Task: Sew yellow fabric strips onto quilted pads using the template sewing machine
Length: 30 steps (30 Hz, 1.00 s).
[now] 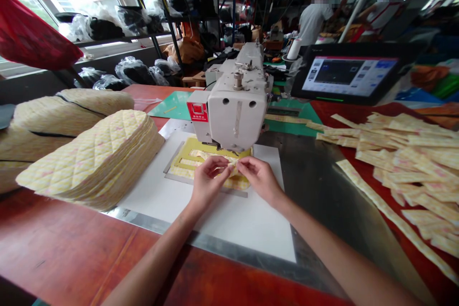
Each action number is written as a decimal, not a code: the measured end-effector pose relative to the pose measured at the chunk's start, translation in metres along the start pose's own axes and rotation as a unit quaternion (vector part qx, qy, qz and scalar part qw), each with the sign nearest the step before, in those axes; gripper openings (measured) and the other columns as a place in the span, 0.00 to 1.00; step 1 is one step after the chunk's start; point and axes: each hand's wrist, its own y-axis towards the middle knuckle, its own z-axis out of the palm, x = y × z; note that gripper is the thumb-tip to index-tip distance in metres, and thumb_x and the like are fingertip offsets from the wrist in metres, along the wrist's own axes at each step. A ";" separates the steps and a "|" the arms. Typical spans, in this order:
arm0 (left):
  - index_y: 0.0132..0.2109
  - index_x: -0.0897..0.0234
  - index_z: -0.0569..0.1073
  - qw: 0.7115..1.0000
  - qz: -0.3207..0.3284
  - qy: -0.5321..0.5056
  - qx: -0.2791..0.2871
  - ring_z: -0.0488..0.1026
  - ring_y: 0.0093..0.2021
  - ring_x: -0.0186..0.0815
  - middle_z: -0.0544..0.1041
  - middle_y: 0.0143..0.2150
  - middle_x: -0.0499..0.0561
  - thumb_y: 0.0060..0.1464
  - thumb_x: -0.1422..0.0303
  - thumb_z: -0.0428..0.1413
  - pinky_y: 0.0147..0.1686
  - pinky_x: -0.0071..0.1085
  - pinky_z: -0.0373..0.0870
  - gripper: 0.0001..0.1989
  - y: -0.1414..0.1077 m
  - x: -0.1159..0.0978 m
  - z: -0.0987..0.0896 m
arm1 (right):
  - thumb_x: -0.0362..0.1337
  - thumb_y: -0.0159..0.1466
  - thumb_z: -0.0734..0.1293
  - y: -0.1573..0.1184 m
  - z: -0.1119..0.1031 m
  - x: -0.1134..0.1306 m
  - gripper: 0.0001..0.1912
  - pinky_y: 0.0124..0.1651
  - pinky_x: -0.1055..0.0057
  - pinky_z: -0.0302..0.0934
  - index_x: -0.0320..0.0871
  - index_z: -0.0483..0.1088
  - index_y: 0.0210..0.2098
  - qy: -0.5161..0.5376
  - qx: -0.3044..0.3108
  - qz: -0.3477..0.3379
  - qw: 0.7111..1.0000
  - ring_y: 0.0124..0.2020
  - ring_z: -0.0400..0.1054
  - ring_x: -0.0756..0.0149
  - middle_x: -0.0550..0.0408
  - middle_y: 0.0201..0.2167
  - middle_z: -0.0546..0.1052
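Observation:
Both hands meet over a yellow sewing template [195, 146] with slots, just in front of the sewing machine head [236, 105]. My left hand [211, 177] is closed, thumb and fingers pinching a narrow yellow checked fabric strip [233, 165]. Close on its right, my right hand [260, 177] pinches the same strip between thumb and fingertips. Yellow checked fabric [181, 172] shows beneath the template. Grey metal bars [234, 193] edge it on the white sheet [251, 227]. The fingers cover part of the strip.
A tall stack of quilted yellow pieces [96, 158] stands on the left, with tied bundles [68, 110] behind. Many loose fabric strips [419, 162] are heaped on the right, below a control screen [351, 74]. Two people [315, 19] are in the background.

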 end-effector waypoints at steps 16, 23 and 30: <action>0.43 0.66 0.78 0.841 0.404 0.311 0.183 0.77 0.43 0.38 0.82 0.41 0.56 0.64 0.73 0.57 0.44 0.35 0.73 0.04 0.002 -0.002 0.008 | 0.45 0.55 0.78 0.015 -0.069 0.024 0.18 0.48 0.62 0.72 0.42 0.81 0.42 -0.090 0.142 -0.010 0.986 0.38 0.77 0.61 0.50 0.39 0.83; 0.39 0.69 0.73 0.591 0.516 0.573 0.237 0.74 0.37 0.40 0.77 0.36 0.57 0.69 0.75 0.49 0.38 0.37 0.74 0.11 0.022 0.000 -0.007 | 0.37 0.68 0.68 -0.018 -0.092 0.006 0.07 0.38 0.68 0.71 0.44 0.79 0.41 -0.287 0.009 -0.133 0.949 0.32 0.75 0.64 0.53 0.35 0.81; 0.44 0.70 0.74 0.579 0.528 0.576 0.233 0.76 0.42 0.42 0.78 0.41 0.60 0.69 0.76 0.47 0.41 0.39 0.76 0.10 0.037 0.000 -0.001 | 0.30 0.71 0.64 -0.029 -0.087 -0.011 0.09 0.43 0.68 0.68 0.45 0.75 0.43 -0.347 0.014 -0.224 0.911 0.38 0.75 0.63 0.53 0.37 0.79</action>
